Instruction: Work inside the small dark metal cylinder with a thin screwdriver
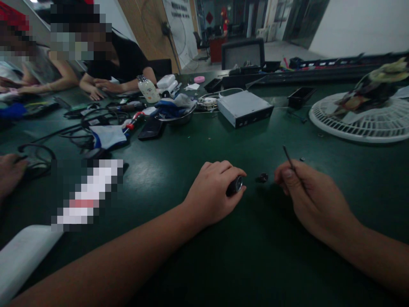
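My left hand (215, 192) rests on the dark green table (153, 264), its fingers wrapped round a small black cylinder (235, 186) whose round end faces right. A small dark part (263, 177) lies on the table between my two hands. My right hand (306, 192) pinches a thin dark rod (288, 157) that points up and to the left. Just beyond that hand is a tiny dark ring-shaped piece (302, 159).
A white-topped metal box (244, 106) stands ahead, with a white fan grille (361, 123) at right. Further left are a metal bowl (180, 118), phone (151, 128), gloves (110, 135) and cables. Two people sit at the far left; another person's hand (11, 172) is at the left edge.
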Motion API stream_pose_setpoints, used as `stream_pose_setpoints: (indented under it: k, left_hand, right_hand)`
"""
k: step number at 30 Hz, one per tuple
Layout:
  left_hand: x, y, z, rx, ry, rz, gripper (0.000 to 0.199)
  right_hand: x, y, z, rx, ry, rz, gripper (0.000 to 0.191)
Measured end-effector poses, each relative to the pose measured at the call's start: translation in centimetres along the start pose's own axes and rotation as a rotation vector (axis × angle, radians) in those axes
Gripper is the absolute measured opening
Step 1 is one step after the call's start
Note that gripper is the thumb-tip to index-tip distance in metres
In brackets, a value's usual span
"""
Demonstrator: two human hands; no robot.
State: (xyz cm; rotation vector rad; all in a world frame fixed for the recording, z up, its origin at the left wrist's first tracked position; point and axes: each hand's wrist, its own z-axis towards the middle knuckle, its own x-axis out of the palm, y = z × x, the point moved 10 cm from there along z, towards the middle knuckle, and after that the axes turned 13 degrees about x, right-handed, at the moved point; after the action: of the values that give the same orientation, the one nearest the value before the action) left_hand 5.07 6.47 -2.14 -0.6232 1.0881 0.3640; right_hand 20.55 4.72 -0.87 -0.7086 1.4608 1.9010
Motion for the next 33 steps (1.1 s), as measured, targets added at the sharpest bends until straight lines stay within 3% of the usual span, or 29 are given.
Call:
stream_pose_setpoints:
  k: [4, 7, 10, 15, 22, 33]
  left_hand:
    - [-0.1, -0.6, 0.0, 0.012, 0.04, -0.012, 0.03]
    - [-0.3, -1.2, 0.0, 0.019, 0.063, -0.002, 0.031]
    - [-0.6, -1.5, 0.0, 0.018, 0.064, 0.02, 0.034]
    - [-1.1, -1.8, -0.1, 0.016, 0.048, -0.005, 0.034]
    - [-0.9, -0.8, -0.5, -0.036, 0.028, -0.051, 0.035]
    - [0.8, -2.1, 0.0, 0.148, 0.096, -0.138, 0.027]
  right_hand:
    - [1.1, 0.0, -0.1, 0.024, 0.069, -0.121, 0.017]
    - [1.3, 0.1, -0.3, 0.012, 0.072, -0.215, 0.028]
    - [1.4, 0.3, -0.6, -0.028, 0.091, -0.259, 0.027]
    - [0.5, 0.2, -0.5, 0.009, 0.072, -0.159, 0.014]
    - [0.5, 1.6, -0.4, -0.016, 0.126, 0.021, 0.012]
    - [0.6, 1.4, -0.5, -0.098, 0.114, 0.097, 0.01]
